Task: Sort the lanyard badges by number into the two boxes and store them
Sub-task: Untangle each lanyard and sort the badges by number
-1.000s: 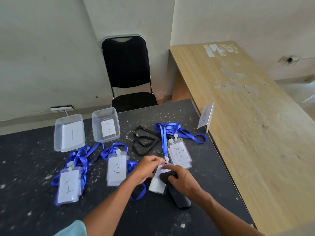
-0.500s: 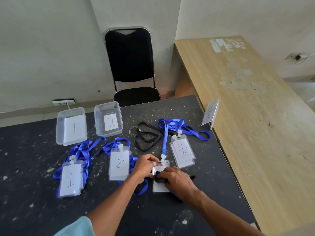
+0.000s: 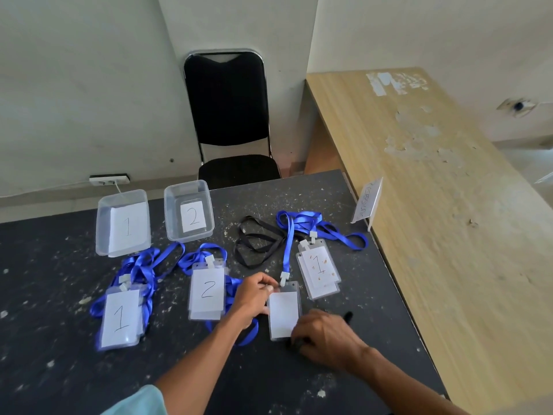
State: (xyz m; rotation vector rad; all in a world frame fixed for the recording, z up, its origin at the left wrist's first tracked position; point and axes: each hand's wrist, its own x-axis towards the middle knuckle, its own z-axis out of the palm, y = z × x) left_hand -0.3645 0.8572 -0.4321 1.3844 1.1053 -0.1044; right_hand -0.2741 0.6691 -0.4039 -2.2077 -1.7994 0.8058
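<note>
Pinching the top edge of the blank badge point(image 3: 283, 313), the left hand point(image 3: 254, 298) holds it flat on the table point(image 3: 59, 369). Right hand point(image 3: 326, 339) curled around a black object point(image 3: 348, 316), mostly hidden, at the badge's lower right corner. Box 1 point(image 3: 103, 226) and box 2 point(image 3: 170, 214), side by side near the far edge, each contain one numbered paper slip. Bare tabletop along the near edge; wooden desk point(image 3: 449, 235) abuts on the right.

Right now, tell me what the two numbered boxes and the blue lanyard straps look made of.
Box 1 and box 2: translucent plastic, slightly frosted; the dark table shows through their walls. Blue lanyard straps: probably woven fabric ribbon with a slight sheen; they lie flat and fold limply.
</note>
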